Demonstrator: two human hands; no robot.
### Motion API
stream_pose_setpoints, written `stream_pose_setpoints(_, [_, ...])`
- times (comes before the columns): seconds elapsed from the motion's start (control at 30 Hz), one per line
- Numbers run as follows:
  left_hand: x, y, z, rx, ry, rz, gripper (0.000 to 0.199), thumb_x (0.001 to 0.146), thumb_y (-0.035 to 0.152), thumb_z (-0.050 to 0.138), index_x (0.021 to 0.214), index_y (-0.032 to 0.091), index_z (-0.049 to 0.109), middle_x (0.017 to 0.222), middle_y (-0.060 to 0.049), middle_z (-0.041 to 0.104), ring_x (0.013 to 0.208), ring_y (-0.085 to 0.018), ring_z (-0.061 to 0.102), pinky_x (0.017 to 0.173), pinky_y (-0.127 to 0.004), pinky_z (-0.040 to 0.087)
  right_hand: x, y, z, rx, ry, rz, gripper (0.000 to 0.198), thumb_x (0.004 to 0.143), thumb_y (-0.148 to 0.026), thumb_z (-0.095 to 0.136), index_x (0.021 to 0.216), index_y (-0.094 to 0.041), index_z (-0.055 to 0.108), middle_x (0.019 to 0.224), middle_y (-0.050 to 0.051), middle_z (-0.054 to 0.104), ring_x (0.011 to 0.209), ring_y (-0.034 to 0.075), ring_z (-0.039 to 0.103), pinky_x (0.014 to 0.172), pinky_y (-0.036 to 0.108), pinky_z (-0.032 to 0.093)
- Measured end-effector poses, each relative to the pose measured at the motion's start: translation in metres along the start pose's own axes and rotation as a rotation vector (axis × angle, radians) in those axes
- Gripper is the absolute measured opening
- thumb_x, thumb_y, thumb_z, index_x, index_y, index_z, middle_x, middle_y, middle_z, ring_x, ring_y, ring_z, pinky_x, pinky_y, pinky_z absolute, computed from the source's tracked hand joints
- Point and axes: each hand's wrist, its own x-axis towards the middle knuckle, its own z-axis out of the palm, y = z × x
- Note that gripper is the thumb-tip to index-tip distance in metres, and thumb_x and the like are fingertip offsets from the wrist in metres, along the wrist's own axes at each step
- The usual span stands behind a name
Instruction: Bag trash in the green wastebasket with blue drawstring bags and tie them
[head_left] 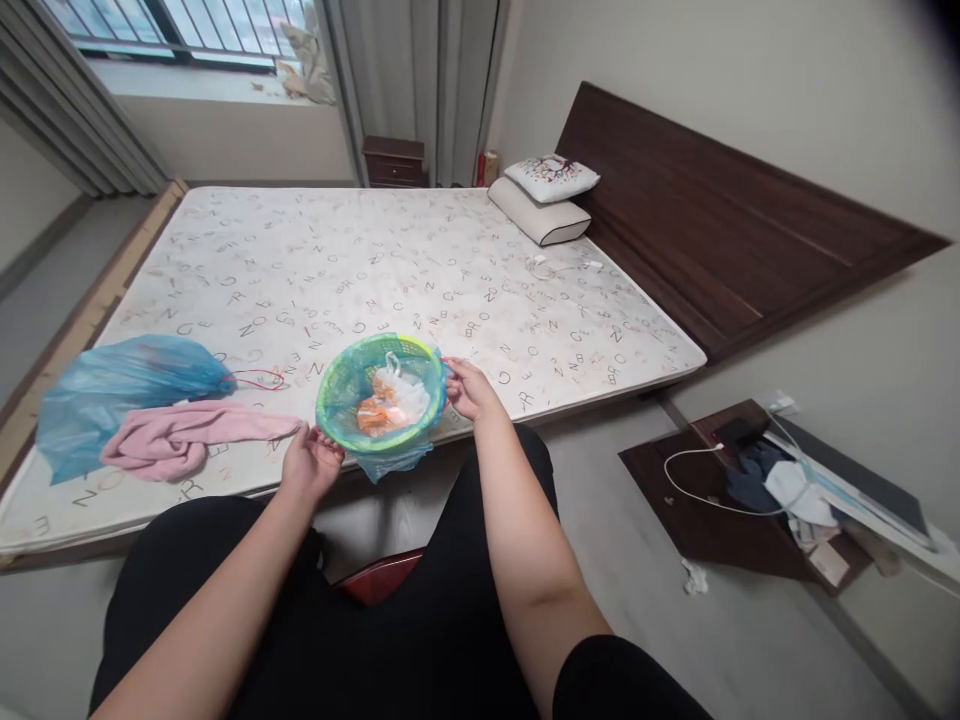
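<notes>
A green plastic basket [324, 395] is held over my lap at the mattress edge. It is lined with a thin blue plastic bag [396, 462], whose edge hangs below the rim. Crumpled white and orange wrappers [390, 402] lie inside. My left hand [311, 462] grips the basket's lower left rim, fingers partly hidden. On the right side, my right hand [468, 388] is closed on the rim and the bag's edge. A pink cloth [169, 440] lies left of my left hand, beside a large blue plastic bag [135, 375] with a red drawstring.
The mattress [315, 260] with printed letters spreads before me, two pillows [541, 205] near the dark headboard [705, 210]. To the right, a brown bedside table [690, 470] carries a laptop [862, 480], cable and cloths. Crumpled tissue [694, 577] lies on the floor.
</notes>
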Motion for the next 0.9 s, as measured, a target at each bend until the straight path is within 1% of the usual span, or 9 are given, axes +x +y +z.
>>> stream_pose_setpoints(0.07, [-0.005,-0.002,0.004,-0.069,0.035,-0.057,0.032,0.11,0.031,0.042,0.082,0.018,0.051,0.061,0.004,0.05,0.049,-0.009,0.053,0.053,-0.019,0.052,-0.004,-0.001,0.009,0.085,-0.051,-0.024,0.018,0.09,-0.016,0.067,0.106,-0.021,0.061,0.073,-0.004,0.062,0.055,0.007,0.054,0.049,0.014,0.044])
stream_pose_setpoints(0.13, [-0.011,-0.006,0.007,-0.031,0.06,-0.116,0.032,0.111,0.033,0.041,0.084,0.018,0.053,0.065,0.003,0.055,0.052,-0.01,0.059,0.056,-0.021,0.056,-0.007,-0.001,0.017,0.175,-0.115,-0.054,0.028,0.09,-0.012,0.065,0.115,-0.023,0.057,0.086,-0.001,0.071,0.072,0.012,0.069,0.062,0.02,0.056])
stream_pose_setpoints(0.2, [-0.02,-0.014,0.008,0.055,0.046,-0.18,0.03,0.11,0.034,0.043,0.089,0.017,0.056,0.071,0.0,0.061,0.057,-0.012,0.066,0.058,-0.023,0.059,-0.008,0.001,0.024,0.245,-0.194,-0.086,0.033,0.09,-0.011,0.063,0.12,-0.024,0.056,0.095,0.002,0.075,0.088,0.017,0.075,0.076,0.028,0.062])
stream_pose_setpoints(0.27, [-0.031,-0.025,0.01,0.141,-0.012,-0.228,0.026,0.109,0.033,0.046,0.095,0.018,0.06,0.08,-0.004,0.067,0.064,-0.017,0.073,0.06,-0.029,0.062,-0.009,0.005,0.032,0.31,-0.247,-0.112,0.028,0.093,-0.014,0.06,0.119,-0.024,0.058,0.099,0.002,0.076,0.094,0.018,0.075,0.082,0.032,0.063])
stream_pose_setpoints(0.37, [-0.048,-0.045,0.014,0.189,-0.113,-0.269,0.02,0.106,0.032,0.051,0.097,0.018,0.062,0.091,-0.007,0.072,0.077,-0.025,0.078,0.067,-0.041,0.066,-0.01,0.013,0.048,0.482,-0.176,-0.094,0.015,0.098,-0.019,0.055,0.11,-0.023,0.062,0.093,0.0,0.074,0.088,0.015,0.073,0.08,0.028,0.06])
stream_pose_setpoints(0.47, [-0.059,-0.056,0.02,0.131,-0.16,-0.263,0.018,0.106,0.03,0.053,0.099,0.019,0.064,0.097,-0.007,0.075,0.086,-0.025,0.079,0.08,-0.049,0.067,-0.014,0.022,0.066,0.624,-0.04,-0.019,0.011,0.099,-0.022,0.053,0.1,-0.022,0.064,0.084,-0.001,0.07,0.079,0.014,0.069,0.075,0.025,0.058])
stream_pose_setpoints(0.57, [-0.061,-0.054,0.026,0.088,-0.116,-0.216,0.02,0.108,0.028,0.049,0.108,0.02,0.067,0.1,-0.006,0.078,0.085,-0.021,0.079,0.082,-0.045,0.067,-0.023,0.027,0.079,0.644,-0.061,0.025,0.012,0.099,-0.024,0.053,0.099,-0.022,0.065,0.085,-0.001,0.07,0.076,0.014,0.067,0.072,0.026,0.057])
stream_pose_setpoints(0.73, [-0.055,-0.04,0.029,0.063,-0.061,-0.176,0.025,0.11,0.021,0.044,0.107,0.016,0.068,0.088,-0.005,0.078,0.072,-0.015,0.076,0.066,-0.029,0.067,-0.033,0.02,0.081,0.598,-0.195,-0.022,0.018,0.101,-0.026,0.049,0.103,-0.021,0.066,0.088,0.0,0.071,0.077,0.015,0.066,0.075,0.028,0.058])
stream_pose_setpoints(0.9, [-0.053,-0.037,0.026,0.078,0.032,-0.075,0.022,0.104,0.005,0.047,0.091,0.014,0.063,0.075,-0.001,0.073,0.061,-0.01,0.07,0.063,-0.021,0.064,-0.024,0.004,0.061,0.634,-0.107,-0.061,0.014,0.098,-0.023,0.049,0.098,-0.021,0.063,0.086,0.001,0.071,0.087,0.016,0.07,0.087,0.034,0.062])
